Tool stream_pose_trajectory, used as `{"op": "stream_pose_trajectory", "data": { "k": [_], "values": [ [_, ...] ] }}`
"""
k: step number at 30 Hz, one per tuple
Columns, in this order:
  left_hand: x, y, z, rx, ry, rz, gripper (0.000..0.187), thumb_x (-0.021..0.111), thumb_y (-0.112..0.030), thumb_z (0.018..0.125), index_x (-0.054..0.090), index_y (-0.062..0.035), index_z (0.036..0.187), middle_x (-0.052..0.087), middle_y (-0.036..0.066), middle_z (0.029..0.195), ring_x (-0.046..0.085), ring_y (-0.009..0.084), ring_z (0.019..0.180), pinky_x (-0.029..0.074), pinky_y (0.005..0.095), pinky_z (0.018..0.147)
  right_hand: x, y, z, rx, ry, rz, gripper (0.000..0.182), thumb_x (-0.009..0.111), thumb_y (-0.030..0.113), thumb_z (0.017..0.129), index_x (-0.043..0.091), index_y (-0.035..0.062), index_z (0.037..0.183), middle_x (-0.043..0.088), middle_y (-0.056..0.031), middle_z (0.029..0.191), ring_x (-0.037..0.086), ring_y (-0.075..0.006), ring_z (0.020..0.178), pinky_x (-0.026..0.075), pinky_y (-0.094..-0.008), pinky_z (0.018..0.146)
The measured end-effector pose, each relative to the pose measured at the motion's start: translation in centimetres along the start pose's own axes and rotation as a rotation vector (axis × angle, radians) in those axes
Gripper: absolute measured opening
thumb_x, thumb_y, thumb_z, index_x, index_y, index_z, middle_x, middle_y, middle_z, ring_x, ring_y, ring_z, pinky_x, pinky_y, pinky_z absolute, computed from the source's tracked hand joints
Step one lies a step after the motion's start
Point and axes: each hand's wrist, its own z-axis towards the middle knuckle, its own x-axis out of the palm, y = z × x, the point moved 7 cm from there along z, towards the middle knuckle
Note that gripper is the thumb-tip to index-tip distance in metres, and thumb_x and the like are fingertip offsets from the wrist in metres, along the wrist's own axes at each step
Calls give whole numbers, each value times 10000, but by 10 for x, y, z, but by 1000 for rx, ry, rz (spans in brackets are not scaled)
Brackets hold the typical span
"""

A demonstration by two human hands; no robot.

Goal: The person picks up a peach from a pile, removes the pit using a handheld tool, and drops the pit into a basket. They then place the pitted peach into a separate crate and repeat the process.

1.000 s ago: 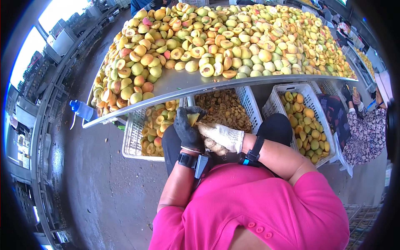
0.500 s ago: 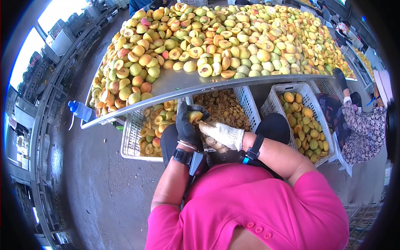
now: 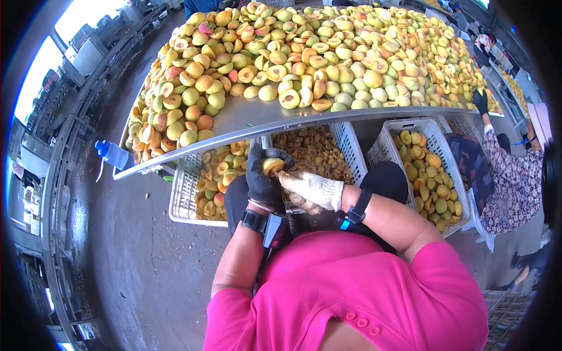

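Note:
My left hand (image 3: 261, 178), in a black glove, grips a yellow peach half (image 3: 272, 166) just below the edge of the steel table (image 3: 246, 120). My right hand (image 3: 310, 191), in a soiled white glove, presses against that peach half from the right, fingers closed; I cannot see a tool in it. Both hands hover over my lap, above the white crates. A big heap of peaches (image 3: 304, 52), whole and halved, covers the table in front of me.
Under the table stand white crates: one with peach halves (image 3: 213, 175), one with brown pits (image 3: 316, 152), one with yellow peaches (image 3: 430, 169). A blue-capped bottle (image 3: 112, 154) lies at the table's left corner. A person in a floral top (image 3: 512, 175) reaches to the table at right.
My hands have stayed together and the peach half has turned slightly in my left hand. The person at right has raised a gloved hand up to the table edge.

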Motion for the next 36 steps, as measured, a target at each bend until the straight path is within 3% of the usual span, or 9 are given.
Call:
{"op": "stream_pose_trajectory", "data": {
  "k": [3,5,7,11,13,20,26,32,36],
  "values": [
    [-7,4,1,-15,18,-54,444,458,-423,1028,604,-6,991,655,127,800,660,236,726,573,363,722,-5,-8,7,-11,19,22,258,487,455,1018,543,205,991,399,68,608,348,-61,426,267,-240,370],
    [-2,-1,0,35,0,96,458,457,-439,1024,605,-9,971,654,124,797,663,242,726,576,371,723,-39,1,33,-552,-142,-641,293,476,455,1022,560,178,1072,411,52,623,382,-74,447,308,-253,397],
    [0,-1,1,1,-44,113,434,505,-444,995,610,-36,891,641,122,755,642,243,718,549,367,719,-42,9,34,-611,-195,-912,327,462,450,1030,571,157,1125,425,43,640,409,-78,476,336,-256,425],
    [-9,5,7,-20,6,-1,406,533,-454,976,609,-57,938,652,110,803,630,248,715,535,363,711,-14,24,-11,46,-49,-480,359,436,454,1043,577,129,1104,428,61,654,402,-49,505,328,-228,444],
    [-4,10,4,-94,28,-195,408,534,-469,970,593,-68,1017,656,106,909,630,248,771,534,382,724,-26,6,9,-230,-73,-466,349,451,465,1035,569,138,1059,408,74,635,366,-38,467,292,-222,409],
    [-11,-1,16,-63,274,-582,453,581,-482,939,556,-87,1160,614,113,1142,589,289,1080,509,442,908,18,-23,-5,54,209,294,325,488,467,1022,536,156,938,371,87,610,300,-21,395,228,-193,336],
    [-32,-18,13,0,-164,-455,504,550,-513,947,594,-45,1128,656,119,1108,625,313,1066,492,508,970,-11,-2,-10,-76,283,550,412,465,542,1004,522,135,978,363,73,596,334,-21,378,262,-195,321],
    [-76,-117,16,494,-169,619,303,501,-236,1007,631,-25,1182,639,92,1178,601,209,1074,471,358,961,-57,32,-24,-194,-203,-93,271,500,422,1018,526,153,998,455,66,634,361,-23,406,289,-209,340],
    [-42,-123,6,450,-169,817,347,487,-187,1017,580,12,1285,617,110,1264,581,206,1174,435,343,1043,-87,70,-27,-781,-571,-873,255,587,322,970,523,88,1050,597,-117,707,588,-279,534,451,-406,460]
  ]
}}
